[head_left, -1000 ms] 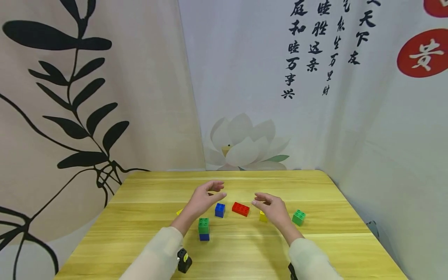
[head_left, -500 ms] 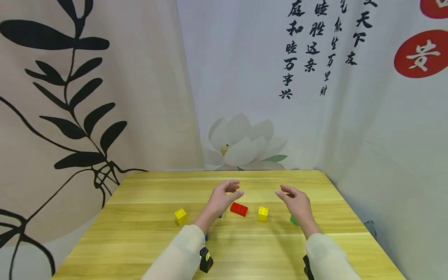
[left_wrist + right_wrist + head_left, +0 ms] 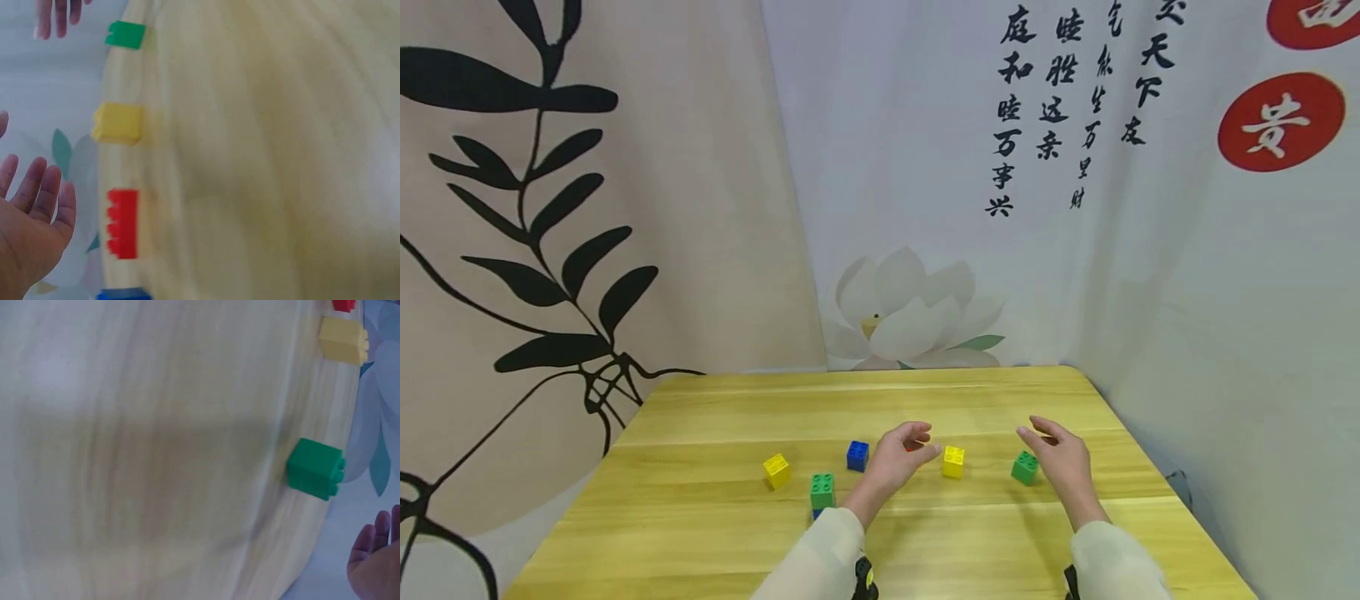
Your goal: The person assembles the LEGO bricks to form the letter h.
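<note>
Fingers loosely bent and holding nothing, my left hand [image 3: 891, 462] hovers over the table between a blue brick [image 3: 857, 456] and a yellow brick [image 3: 953, 462]. It covers most of a red brick [image 3: 125, 224] in the head view; the left wrist view shows that brick whole, studs toward the far edge. My right hand [image 3: 1063, 465], also holding nothing, is in the air just right of a green brick [image 3: 1024, 468]. That green brick [image 3: 315, 469] sits beside the hand in the right wrist view, with nothing touching it.
Left of my left forearm, a green brick [image 3: 822, 490] is stacked on a blue one, partly hidden by the sleeve. Another yellow brick [image 3: 777, 471] lies farther left. The wooden table [image 3: 700, 533] ends at a printed curtain [image 3: 917, 167] behind.
Both hands have moved rightward, holding nothing; the left now covers the red brick. The blue brick and the green-and-blue stack, hidden half a second ago, show again. The camera view has shifted slightly.
</note>
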{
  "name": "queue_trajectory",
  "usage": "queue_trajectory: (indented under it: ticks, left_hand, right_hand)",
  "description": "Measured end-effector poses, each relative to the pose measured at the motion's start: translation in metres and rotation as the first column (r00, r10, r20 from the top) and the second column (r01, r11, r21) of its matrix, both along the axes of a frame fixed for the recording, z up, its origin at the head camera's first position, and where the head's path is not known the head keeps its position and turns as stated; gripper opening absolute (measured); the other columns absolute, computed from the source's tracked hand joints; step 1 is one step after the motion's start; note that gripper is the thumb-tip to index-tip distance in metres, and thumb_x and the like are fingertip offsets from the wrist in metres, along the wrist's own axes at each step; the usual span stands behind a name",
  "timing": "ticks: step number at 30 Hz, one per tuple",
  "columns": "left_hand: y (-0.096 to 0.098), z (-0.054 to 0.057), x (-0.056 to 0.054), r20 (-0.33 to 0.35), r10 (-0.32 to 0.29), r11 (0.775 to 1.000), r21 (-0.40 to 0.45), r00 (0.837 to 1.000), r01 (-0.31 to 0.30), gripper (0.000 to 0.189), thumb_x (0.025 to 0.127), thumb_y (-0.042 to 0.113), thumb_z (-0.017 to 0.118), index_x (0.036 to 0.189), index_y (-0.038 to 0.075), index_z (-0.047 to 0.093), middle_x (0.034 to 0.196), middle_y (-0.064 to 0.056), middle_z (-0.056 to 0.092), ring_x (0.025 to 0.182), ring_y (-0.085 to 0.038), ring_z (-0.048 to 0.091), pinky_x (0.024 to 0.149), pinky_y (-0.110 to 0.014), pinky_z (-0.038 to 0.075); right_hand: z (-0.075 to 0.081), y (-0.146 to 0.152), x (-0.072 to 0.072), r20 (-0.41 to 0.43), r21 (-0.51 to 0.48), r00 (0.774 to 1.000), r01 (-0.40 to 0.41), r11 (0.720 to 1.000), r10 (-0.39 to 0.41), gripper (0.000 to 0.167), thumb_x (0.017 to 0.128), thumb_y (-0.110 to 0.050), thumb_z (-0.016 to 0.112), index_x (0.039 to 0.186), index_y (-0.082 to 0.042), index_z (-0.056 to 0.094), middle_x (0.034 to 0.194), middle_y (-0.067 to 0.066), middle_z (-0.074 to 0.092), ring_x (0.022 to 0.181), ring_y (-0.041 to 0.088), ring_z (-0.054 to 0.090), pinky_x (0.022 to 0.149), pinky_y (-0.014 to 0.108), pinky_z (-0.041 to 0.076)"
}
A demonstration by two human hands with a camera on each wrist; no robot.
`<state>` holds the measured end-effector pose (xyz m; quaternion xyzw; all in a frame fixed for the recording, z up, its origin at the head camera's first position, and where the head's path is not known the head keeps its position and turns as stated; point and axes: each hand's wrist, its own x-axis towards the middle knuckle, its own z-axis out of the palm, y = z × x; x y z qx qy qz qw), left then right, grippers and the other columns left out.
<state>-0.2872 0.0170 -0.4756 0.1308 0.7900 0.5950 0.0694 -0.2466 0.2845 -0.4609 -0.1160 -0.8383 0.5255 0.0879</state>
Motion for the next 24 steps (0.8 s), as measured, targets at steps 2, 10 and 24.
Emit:
queue_trajectory:
  ticks: [2,10,24]
  left_hand:
    - [0.004,-0.009,0.001,0.005,0.0,1.0,0.014,1.0,0.0,0.042,0.091,0.025,0.074,0.129,0.011,0.062,0.122,-0.01,0.062,0.105,-0.023,0.058,0.087,-0.038,0.053]
    - [0.021,-0.035,0.002,0.04,0.015,1.0,0.023,0.999,-0.016,0.047,0.09,0.025,0.075,0.131,0.005,0.061,0.116,-0.008,0.063,0.099,-0.02,0.058,0.082,-0.034,0.054]
    - [0.035,-0.056,-0.006,0.048,0.067,0.997,0.024,0.997,-0.069,0.05,0.089,0.022,0.077,0.132,0.006,0.06,0.121,-0.009,0.061,0.103,-0.022,0.061,0.083,-0.036,0.055]
  right_hand:
    - [-0.005,0.003,0.002,0.012,-0.011,1.0,0.007,1.0,-0.007,0.063,0.097,-0.047,0.062,0.144,-0.007,0.05,0.146,0.019,0.047,0.124,0.033,0.049,0.098,0.051,0.044]
    - [-0.026,0.012,0.01,0.039,-0.041,0.997,0.062,0.997,-0.06,0.066,0.097,-0.047,0.062,0.146,-0.005,0.047,0.15,0.019,0.043,0.128,0.035,0.046,0.098,0.05,0.045]
    - [-0.048,0.014,0.012,0.114,-0.073,0.992,0.057,0.996,-0.049,0.069,0.096,-0.038,0.065,0.148,-0.001,0.039,0.153,0.024,0.035,0.133,0.046,0.039,0.103,0.058,0.039]
